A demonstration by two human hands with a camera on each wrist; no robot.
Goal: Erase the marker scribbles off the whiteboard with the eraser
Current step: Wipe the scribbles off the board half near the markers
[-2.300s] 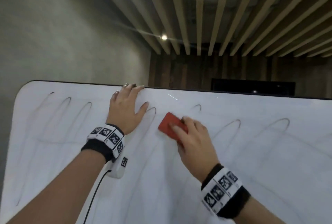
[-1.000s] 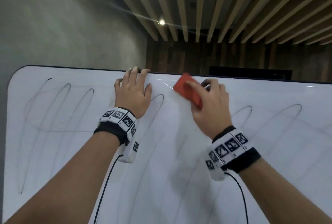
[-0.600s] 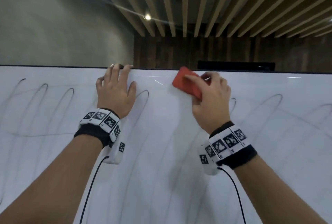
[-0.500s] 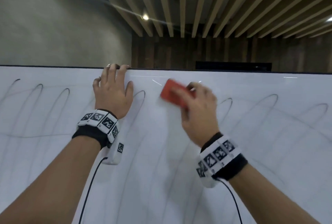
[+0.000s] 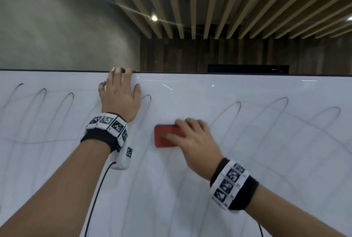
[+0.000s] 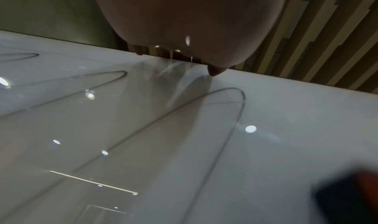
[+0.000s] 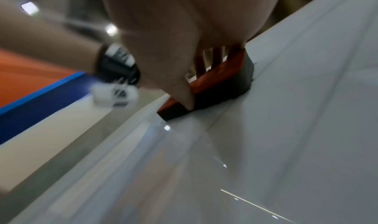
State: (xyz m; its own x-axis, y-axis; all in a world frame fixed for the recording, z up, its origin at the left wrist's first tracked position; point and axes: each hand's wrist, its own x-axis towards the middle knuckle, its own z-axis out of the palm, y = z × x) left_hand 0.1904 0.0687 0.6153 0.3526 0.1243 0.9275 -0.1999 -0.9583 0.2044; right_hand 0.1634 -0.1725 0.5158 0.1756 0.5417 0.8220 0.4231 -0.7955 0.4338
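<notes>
The whiteboard (image 5: 247,160) fills the lower half of the head view, with looping black marker scribbles (image 5: 43,92) at the left and fainter scribbles (image 5: 282,101) at the right. My right hand (image 5: 192,141) grips the red eraser (image 5: 163,137) and presses its dark felt side (image 7: 231,88) flat on the board. My left hand (image 5: 120,96) lies on the board with its fingertips (image 5: 123,70) hooked over the top edge. A scribble loop (image 6: 235,95) runs just right of that hand. The strip between the hands looks mostly wiped.
A grey wall stands behind the board at the left, dark wood panelling and a slatted ceiling at the back. The wrist camera cable (image 5: 95,198) hangs along my left forearm. An orange and blue surface (image 7: 30,85) shows beyond the board's edge in the right wrist view.
My right hand has swept the eraser down and a little left from the board's top edge to mid height. The left hand has stayed on the top edge.
</notes>
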